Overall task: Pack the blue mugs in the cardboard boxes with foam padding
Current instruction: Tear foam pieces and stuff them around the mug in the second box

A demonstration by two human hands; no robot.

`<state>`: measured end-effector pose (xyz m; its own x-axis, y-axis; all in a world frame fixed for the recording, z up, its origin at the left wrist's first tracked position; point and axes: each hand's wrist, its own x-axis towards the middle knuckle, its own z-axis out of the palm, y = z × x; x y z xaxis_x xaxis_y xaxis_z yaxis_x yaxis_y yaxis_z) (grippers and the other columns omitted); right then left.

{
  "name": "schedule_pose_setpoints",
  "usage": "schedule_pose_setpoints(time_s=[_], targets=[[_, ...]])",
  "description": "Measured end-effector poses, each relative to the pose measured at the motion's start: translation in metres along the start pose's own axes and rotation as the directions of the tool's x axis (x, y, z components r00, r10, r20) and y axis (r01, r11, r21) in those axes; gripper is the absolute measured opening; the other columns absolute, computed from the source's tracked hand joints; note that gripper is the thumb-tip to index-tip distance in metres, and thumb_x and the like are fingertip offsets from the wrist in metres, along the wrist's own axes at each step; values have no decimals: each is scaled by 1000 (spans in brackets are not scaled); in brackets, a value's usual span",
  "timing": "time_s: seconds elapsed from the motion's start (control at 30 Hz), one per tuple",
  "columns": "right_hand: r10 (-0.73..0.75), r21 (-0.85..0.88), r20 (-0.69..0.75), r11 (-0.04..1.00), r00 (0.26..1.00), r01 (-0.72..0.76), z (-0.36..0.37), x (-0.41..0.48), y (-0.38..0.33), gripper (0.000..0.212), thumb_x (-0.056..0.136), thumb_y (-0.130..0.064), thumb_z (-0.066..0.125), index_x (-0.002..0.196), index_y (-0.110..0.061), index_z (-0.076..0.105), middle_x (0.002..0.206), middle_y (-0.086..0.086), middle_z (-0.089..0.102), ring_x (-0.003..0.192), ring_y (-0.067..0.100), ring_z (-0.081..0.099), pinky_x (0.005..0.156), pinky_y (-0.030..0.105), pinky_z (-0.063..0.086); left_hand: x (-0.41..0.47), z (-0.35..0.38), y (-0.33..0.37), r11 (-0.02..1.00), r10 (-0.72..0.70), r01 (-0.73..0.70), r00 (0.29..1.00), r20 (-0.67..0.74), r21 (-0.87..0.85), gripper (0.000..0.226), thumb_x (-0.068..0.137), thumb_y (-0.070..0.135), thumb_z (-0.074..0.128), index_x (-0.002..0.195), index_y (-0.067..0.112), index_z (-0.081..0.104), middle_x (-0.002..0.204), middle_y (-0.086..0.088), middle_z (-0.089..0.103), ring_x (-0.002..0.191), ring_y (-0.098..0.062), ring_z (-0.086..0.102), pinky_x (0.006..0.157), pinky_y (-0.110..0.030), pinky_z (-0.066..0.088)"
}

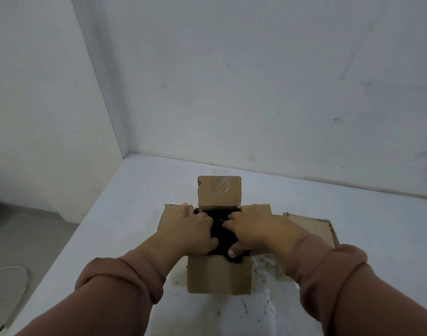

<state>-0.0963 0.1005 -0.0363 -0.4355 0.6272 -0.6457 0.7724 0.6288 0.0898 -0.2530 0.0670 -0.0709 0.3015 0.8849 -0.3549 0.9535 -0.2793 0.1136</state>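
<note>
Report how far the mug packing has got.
Done: the box stands open, flaps spread. In hand: the left hand and right hand hold dark foam in its opening. Left: no mug shows, so whether one is inside is unclear; the flaps need closing, and more cardboard lies flat at right.

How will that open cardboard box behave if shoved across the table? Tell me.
Probably slides rather than tips: the cardboard box sits low, flaps splayed. Flaps look creased, likely floppy. The foam inside suggests little weight.
</note>
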Motion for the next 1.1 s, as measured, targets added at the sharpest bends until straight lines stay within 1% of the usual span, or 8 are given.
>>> schedule_pose_setpoints(time_s=[0.13,0.27,0.37,0.57,0.7,0.97,1.03,1.1], targets=[[-49,-50,-61,998,997,46,-3,-8,-3,55,80,-55,58,124,-24,47,130,5,41,111,30,46,96,43,35,1,3,1,1000,-17,17,1000,-9,25,65,85,67,40,124,16,49,131,-2,52,127,-23,44,116,-55,-2],[-193,-115,-262,979,946,167,-2,-17,-5,23,86,-31,57,107,-23,54,111,6,47,100,27,49,88,40,38,0,0,3,992,7,-2,999,-42,127,59,88,53,49,132,15,44,137,-5,44,130,-26,38,116,-54,3],[-275,-103,-225,961,935,258,2,-22,-11,20,87,-12,51,104,-20,59,102,7,56,86,26,53,72,33,34,-2,-1,5,984,41,-21,993,-113,175,57,86,48,52,135,18,44,139,-5,41,133,-26,33,116,-56,2],[-144,-149,-133,981,981,124,12,-28,-18,24,88,-12,44,108,-17,57,91,4,54,82,22,47,101,43,29,-6,-1,-2,989,56,-40,992,-113,144,59,86,47,57,137,22,40,140,-2,40,134,-24,33,117,-51,-2],[-91,16,-188,995,978,95,11,-38,-15,29,86,-13,44,108,-22,60,104,4,57,90,22,50,99,41,27,-14,-6,-11,999,40,-41,997,-65,-21,41,85,55,54,112,24,54,128,4,45,126,-18,36,119,-43,-1],[-55,-6,-138,999,989,54,16,-39,-28,23,86,-10,43,102,-15,59,77,-1,46,79,20,43,97,42,24,-13,3,-4,980,51,-39,997,-59,197,35,85,28,58,119,18,53,128,-6,44,125,-25,36,119,-47,4],[-9,31,-175,999,985,14,12,-35,-22,27,88,-15,42,107,-14,61,93,3,54,89,23,49,96,41,28,-13,3,0,989,54,-37,992,-116,145,32,85,23,54,116,16,54,126,-6,45,122,-25,39,119,-42,9],[43,79,-189,996,981,-29,13,-25,-15,41,89,-23,44,129,-16,48,135,12,44,118,27,45,107,44,24,-13,5,5,1000,27,-28,980,-196,-2,31,84,26,51,113,15,52,124,-4,46,119,-23,40,115,-34,16]])
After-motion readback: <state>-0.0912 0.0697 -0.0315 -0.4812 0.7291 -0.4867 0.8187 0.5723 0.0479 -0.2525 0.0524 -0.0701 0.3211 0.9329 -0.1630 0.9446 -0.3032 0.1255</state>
